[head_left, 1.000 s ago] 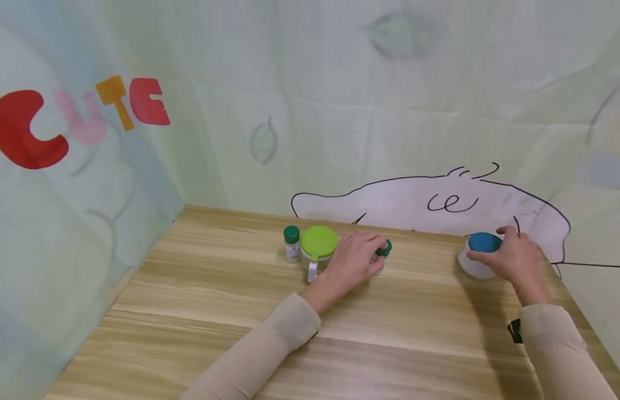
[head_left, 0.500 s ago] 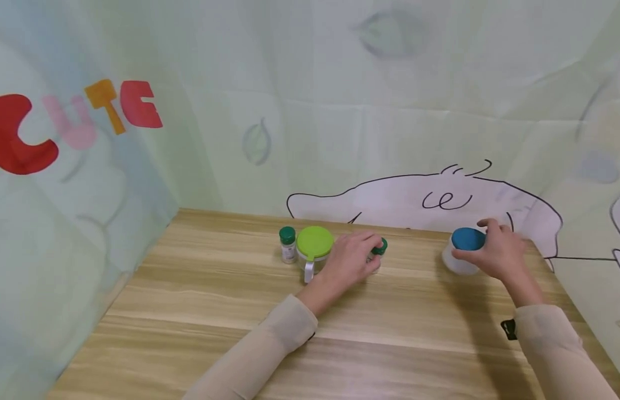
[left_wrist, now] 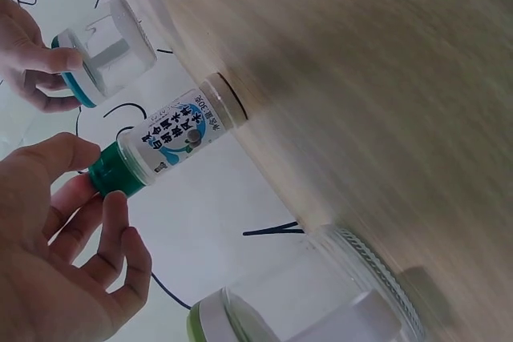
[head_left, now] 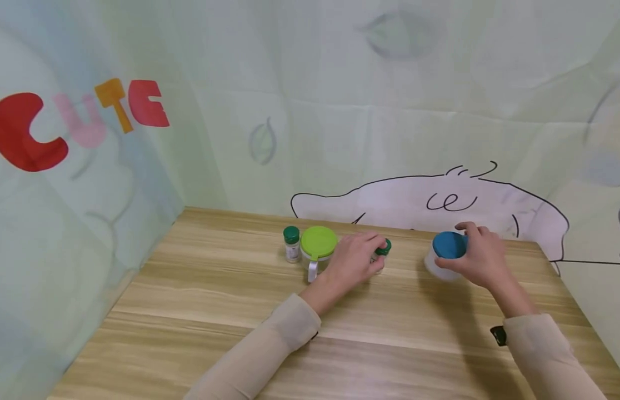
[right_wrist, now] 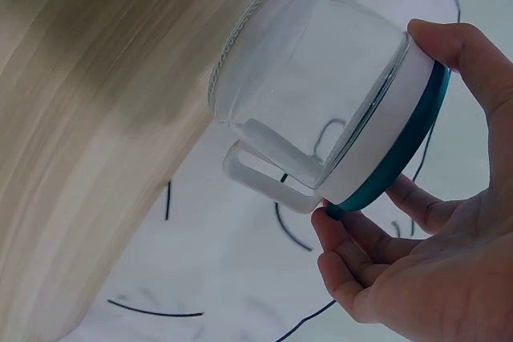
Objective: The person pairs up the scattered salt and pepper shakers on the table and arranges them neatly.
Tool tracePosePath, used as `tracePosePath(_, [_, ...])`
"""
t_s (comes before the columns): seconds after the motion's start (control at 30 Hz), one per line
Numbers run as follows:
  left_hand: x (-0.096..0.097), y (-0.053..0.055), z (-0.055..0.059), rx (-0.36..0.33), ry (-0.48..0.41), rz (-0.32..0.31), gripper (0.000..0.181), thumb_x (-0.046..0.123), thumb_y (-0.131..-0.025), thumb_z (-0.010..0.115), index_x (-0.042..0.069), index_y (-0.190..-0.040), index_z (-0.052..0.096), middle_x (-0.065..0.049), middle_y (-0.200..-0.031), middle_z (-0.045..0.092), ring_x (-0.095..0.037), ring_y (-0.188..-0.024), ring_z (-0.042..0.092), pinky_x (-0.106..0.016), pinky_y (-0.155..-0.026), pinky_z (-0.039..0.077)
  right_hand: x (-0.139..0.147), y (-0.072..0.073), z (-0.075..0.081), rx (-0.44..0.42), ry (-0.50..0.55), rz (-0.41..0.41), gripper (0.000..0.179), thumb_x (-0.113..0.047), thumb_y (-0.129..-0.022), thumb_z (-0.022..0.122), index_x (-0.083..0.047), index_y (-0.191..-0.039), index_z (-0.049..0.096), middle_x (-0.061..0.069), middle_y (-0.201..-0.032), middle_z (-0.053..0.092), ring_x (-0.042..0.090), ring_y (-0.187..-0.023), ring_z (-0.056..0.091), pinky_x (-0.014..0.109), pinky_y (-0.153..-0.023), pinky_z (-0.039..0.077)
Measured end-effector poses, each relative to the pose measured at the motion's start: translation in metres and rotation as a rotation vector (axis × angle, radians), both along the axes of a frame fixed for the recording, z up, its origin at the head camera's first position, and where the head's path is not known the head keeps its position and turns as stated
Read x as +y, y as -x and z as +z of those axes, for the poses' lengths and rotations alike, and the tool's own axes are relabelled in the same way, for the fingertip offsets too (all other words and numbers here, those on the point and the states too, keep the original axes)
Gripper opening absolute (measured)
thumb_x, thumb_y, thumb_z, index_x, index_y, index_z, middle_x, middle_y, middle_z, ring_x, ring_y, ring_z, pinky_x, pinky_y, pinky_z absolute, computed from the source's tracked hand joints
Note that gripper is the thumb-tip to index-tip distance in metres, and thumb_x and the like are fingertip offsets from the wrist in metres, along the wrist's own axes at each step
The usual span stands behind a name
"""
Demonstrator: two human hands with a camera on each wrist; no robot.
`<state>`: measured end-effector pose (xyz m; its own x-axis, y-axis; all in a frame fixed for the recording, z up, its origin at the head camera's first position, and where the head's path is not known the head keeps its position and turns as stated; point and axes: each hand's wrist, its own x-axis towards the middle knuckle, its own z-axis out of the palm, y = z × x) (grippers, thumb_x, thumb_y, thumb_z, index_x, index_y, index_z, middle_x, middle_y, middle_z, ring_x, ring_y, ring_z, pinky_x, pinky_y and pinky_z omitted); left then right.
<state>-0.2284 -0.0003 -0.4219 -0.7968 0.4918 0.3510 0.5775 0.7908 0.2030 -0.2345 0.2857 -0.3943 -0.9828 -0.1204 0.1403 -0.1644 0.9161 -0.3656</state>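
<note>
My left hand [head_left: 352, 258] pinches the green cap of a small labelled seasoning bottle [left_wrist: 180, 134] between thumb and fingers. The bottle is upright, its base at the tabletop. My right hand [head_left: 485, 258] grips a clear glass seasoning jar [right_wrist: 309, 78] by its blue-lidded top, thumb on one side and fingers on the other. A white handle sticks out of that jar's side in the right wrist view. Left of my left hand stands a similar jar [head_left: 318, 242] with a lime-green lid, and beside it a second green-capped bottle [head_left: 292, 245].
The wooden table [head_left: 230, 311] meets a printed cloth backdrop [head_left: 330, 139] along its back edge. Another cloth side with coloured letters [head_left: 80, 119] rises at the left. A small black object [head_left: 498, 335] shows at my right cuff.
My right hand has moved left along the back of the table with the blue-lidded jar, closer to the bottle. My left hand has stayed on the bottle's cap.
</note>
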Motion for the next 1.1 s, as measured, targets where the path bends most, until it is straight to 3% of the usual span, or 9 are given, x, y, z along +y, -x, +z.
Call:
tracePosePath(0.47, [-0.001, 0.002, -0.001, 0.005, -0.029, -0.010, 0.017, 0.027, -0.099, 0.073, 0.019, -0.114, 0.073, 0.007, -0.113, 0.072, -0.012, -0.096, 0.071, -0.028, -0.084, 0.057, -0.032, -0.009, -0.001, 0.040, 0.006, 0.089, 0.087, -0.040, -0.079, 0.090, 0.007, -0.140, 0.049, 0.040, -0.130, 0.056, 0.055, -0.116, 0.050, 0.072, -0.094, 0.039])
tracePosePath(0.87, [-0.001, 0.002, -0.003, -0.013, -0.081, -0.014, 0.014, 0.023, -0.100, 0.070, 0.018, -0.113, 0.074, 0.007, -0.111, 0.071, -0.008, -0.079, 0.062, -0.018, -0.067, 0.049, -0.057, -0.008, -0.008, -0.005, 0.022, 0.113, 0.088, -0.042, -0.079, 0.091, 0.004, -0.142, 0.049, 0.037, -0.133, 0.055, 0.054, -0.121, 0.047, 0.073, -0.096, 0.041])
tracePosePath(1.1, [-0.001, 0.002, -0.002, -0.001, -0.066, -0.001, 0.014, 0.021, -0.100, 0.070, 0.019, -0.114, 0.074, 0.007, -0.110, 0.070, -0.006, -0.075, 0.057, -0.016, -0.062, 0.045, -0.066, -0.005, -0.009, -0.020, 0.017, 0.116, 0.087, -0.041, -0.080, 0.090, 0.004, -0.142, 0.049, 0.036, -0.133, 0.056, 0.055, -0.123, 0.047, 0.074, -0.100, 0.038])
